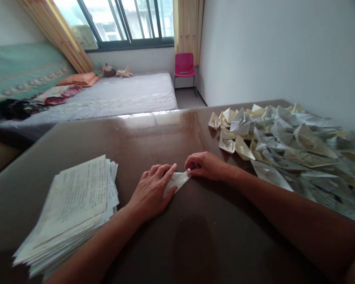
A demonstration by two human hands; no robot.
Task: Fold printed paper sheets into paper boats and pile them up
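Observation:
A small folded piece of printed paper (180, 179) lies on the brown table between my hands. My left hand (154, 189) rests over its left part, fingers stretched out and the thumb along its lower edge. The right corner of the paper is pinched between the thumb and fingers of my right hand (205, 165). Part of the paper is hidden beneath my left hand. To the left of that hand is a thick stack of printed sheets (77, 193), slightly uneven at its edges.
A large heap of folded paper boats (298, 146) covers the right side of the glossy table (154, 138), reaching close to my right forearm. Beyond the table are a bed (136, 92), a pink chair (184, 65) and a window. A white wall (269, 51) stands at the right.

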